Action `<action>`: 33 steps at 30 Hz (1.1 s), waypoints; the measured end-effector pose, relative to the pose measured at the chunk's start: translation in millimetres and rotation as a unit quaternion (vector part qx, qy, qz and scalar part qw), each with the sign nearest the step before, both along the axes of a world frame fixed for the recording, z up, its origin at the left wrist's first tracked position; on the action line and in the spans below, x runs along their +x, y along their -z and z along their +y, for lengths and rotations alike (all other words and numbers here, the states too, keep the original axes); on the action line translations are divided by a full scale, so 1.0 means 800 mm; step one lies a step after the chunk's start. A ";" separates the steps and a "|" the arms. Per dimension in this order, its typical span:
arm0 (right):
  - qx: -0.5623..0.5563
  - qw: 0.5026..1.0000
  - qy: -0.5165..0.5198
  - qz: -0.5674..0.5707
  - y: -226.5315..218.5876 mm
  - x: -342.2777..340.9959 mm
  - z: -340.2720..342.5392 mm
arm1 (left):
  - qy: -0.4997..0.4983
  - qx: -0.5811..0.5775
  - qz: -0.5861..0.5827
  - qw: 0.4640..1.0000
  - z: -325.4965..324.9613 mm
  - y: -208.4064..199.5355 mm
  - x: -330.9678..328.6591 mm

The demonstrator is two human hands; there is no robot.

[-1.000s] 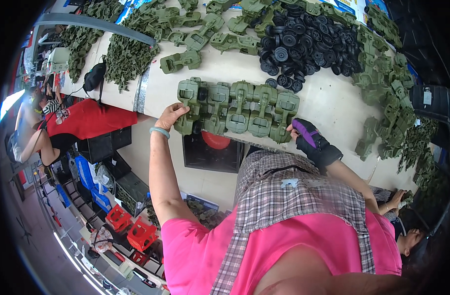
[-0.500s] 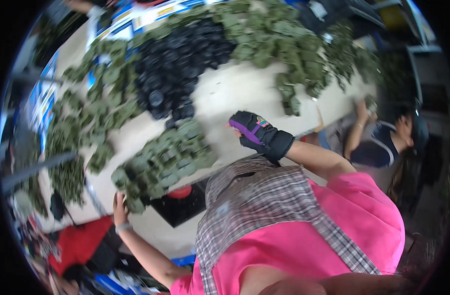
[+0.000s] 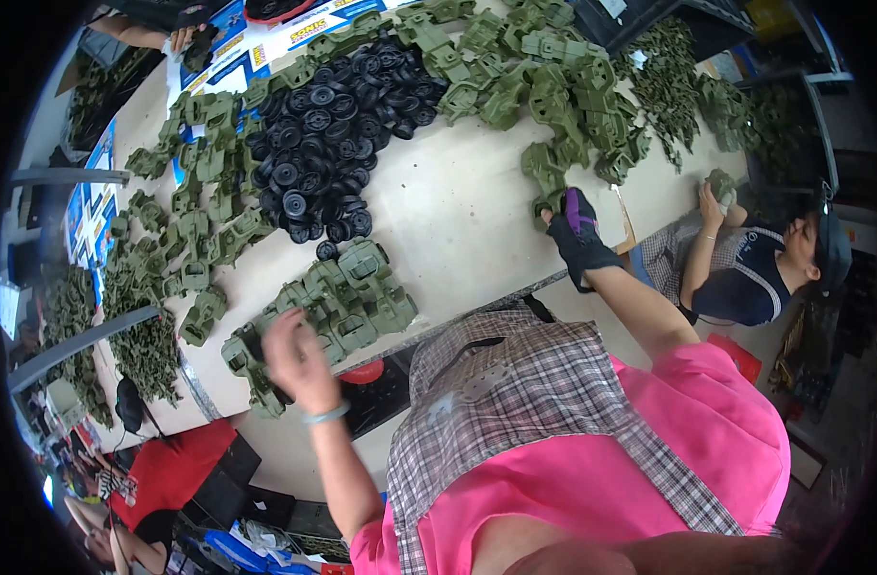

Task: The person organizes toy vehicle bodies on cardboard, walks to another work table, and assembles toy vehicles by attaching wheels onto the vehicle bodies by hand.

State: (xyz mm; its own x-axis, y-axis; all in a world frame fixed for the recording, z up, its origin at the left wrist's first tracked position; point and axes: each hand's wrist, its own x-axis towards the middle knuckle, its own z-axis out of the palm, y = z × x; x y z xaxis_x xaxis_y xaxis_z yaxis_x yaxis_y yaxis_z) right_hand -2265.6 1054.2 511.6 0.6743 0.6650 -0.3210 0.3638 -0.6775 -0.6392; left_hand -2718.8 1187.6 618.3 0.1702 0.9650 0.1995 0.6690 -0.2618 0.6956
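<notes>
My right hand (image 3: 577, 230), in a black and purple fingerless glove, reaches to the lower end of the right-hand pile. Its bare fingertips close on a green plastic toy vehicle body (image 3: 544, 203) there, partly covered by the hand. My left hand (image 3: 302, 362), bare with a pale bracelet at the wrist, is over the near row of green toy vehicle bodies (image 3: 367, 278). Motion smears its fingers, and whether it touches the row is unclear. Just beyond that row lies a heap of black toy wheels (image 3: 319, 134).
More green toy bodies (image 3: 208, 163) lie at the left, with small green parts (image 3: 141, 350) beside grey bars (image 3: 84, 350). A co-worker (image 3: 745, 259) sits at the right holding a green piece. Another person's hand (image 3: 184, 38) is at the far left. A dark bin (image 3: 669, 29) stands at the far right.
My right hand has moved right and away from me, from above the bare tabletop to the right-hand pile. My left hand has shifted right and inward from the near row's left end.
</notes>
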 end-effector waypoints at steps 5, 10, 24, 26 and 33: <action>-0.001 0.991 -0.041 0.127 0.012 -0.090 -0.004 | 0.203 -0.220 -0.037 0.953 -0.041 0.117 0.150; -0.113 0.930 -0.321 0.141 -0.044 -0.096 0.052 | 0.126 -0.255 -0.055 0.957 -0.062 0.221 0.221; 0.028 0.764 -0.528 -0.369 -0.037 0.030 0.182 | -0.050 -0.321 -0.022 0.945 -0.105 0.201 0.220; -0.050 0.765 -0.542 -0.344 -0.064 0.019 0.206 | -0.047 -0.337 -0.015 0.940 -0.110 0.204 0.213; 0.196 0.778 -0.540 -0.252 -0.074 -0.063 0.334 | 0.005 -0.218 0.087 0.972 -0.102 0.178 0.228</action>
